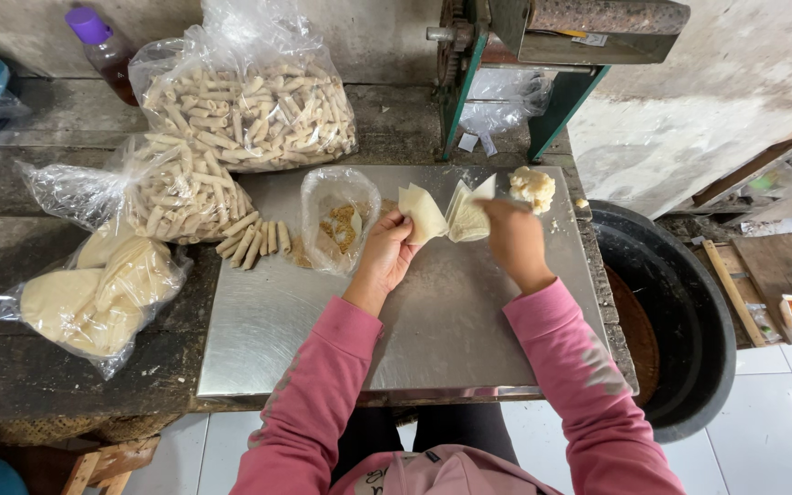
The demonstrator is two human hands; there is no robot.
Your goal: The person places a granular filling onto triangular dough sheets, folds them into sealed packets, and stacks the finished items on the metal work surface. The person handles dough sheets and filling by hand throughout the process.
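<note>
Left hand (385, 249) pinches one thin pale wrapper (423, 213); right hand (515, 240) grips a folded stack (466, 217) (soft, floury).

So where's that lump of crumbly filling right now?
The lump of filling sits at the far right corner of the metal sheet, just beyond the right hand and below the green-legged machine.

Your hands work thin, matt, pale dough sheets (423, 213) over a smooth, dully shining metal plate (433, 321) laid on a rough, dark wooden worktop (11, 367), beside glossy, crinkled clear plastic bags (249, 92).
</note>
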